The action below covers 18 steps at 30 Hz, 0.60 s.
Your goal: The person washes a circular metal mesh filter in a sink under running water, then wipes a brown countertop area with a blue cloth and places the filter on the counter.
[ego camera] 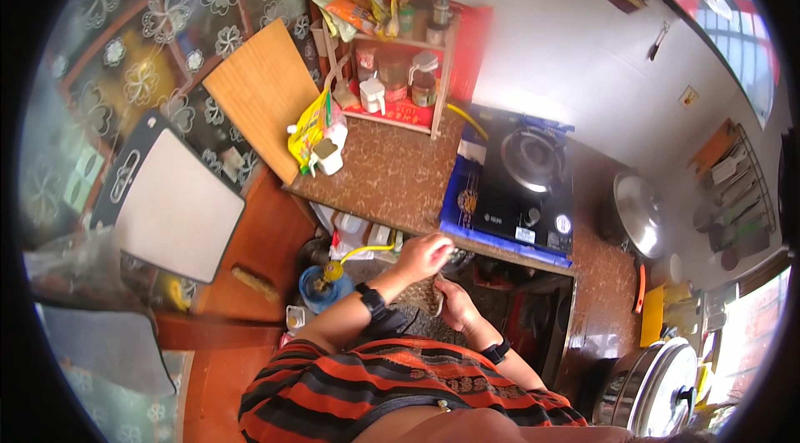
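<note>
My left hand (426, 255) is in front of the counter's front edge, below the gas stove (522, 193), with its fingers curled. Whether anything lies inside those fingers cannot be made out. My right hand (459, 305) is just below and to the right, its thumb and fingers closed on the edge of a brown mottled cloth-like piece (430, 298). That piece hangs below the left hand, and its far side is partly hidden by my left forearm. Each wrist wears a black band. A dark round object (459, 260) shows in part behind my left hand, under the counter.
A blue gas cylinder (325, 290) with a yellow hose stands below the counter (387, 162). A spice rack (394, 43), a wooden board (265, 93) and a white cutting board (178, 205) are at left. A lidded pan (637, 215) and a large steel pot (656, 390) stand right.
</note>
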Motion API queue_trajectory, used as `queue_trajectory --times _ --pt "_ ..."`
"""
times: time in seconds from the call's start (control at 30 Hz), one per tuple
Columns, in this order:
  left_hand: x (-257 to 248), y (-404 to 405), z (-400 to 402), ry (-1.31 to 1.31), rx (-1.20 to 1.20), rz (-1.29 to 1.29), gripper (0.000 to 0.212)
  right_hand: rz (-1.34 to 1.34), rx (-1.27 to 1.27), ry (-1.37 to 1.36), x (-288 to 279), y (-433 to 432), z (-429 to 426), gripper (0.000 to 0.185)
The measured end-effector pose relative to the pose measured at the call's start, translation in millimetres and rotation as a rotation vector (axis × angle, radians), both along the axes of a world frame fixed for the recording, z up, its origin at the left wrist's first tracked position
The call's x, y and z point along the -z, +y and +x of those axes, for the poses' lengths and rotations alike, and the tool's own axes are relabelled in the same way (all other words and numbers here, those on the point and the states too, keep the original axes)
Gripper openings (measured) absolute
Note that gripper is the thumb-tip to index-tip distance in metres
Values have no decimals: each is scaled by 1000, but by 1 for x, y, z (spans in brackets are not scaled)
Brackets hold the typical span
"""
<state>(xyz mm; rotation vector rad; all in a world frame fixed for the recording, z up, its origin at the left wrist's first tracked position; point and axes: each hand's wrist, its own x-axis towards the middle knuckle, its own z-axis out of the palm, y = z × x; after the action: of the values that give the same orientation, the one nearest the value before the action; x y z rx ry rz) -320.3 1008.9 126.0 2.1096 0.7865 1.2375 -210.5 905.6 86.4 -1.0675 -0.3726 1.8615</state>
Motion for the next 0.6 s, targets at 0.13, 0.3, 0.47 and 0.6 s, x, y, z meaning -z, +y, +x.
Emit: queue_trajectory --times 0.13,0.3,0.47,0.6 --pt "55 88 -71 408 -47 -312 11 79 -55 -614 35 67 18 33" --pt "80 127 -120 594 -15 -473 16 87 -100 -867 32 97 8 31" --pt "125 144 -141 436 -205 -551 19 14 -63 -758 -6 119 -2 29" --pt "113 141 -146 351 -256 -641 26 105 -230 -837 -6 142 11 29"
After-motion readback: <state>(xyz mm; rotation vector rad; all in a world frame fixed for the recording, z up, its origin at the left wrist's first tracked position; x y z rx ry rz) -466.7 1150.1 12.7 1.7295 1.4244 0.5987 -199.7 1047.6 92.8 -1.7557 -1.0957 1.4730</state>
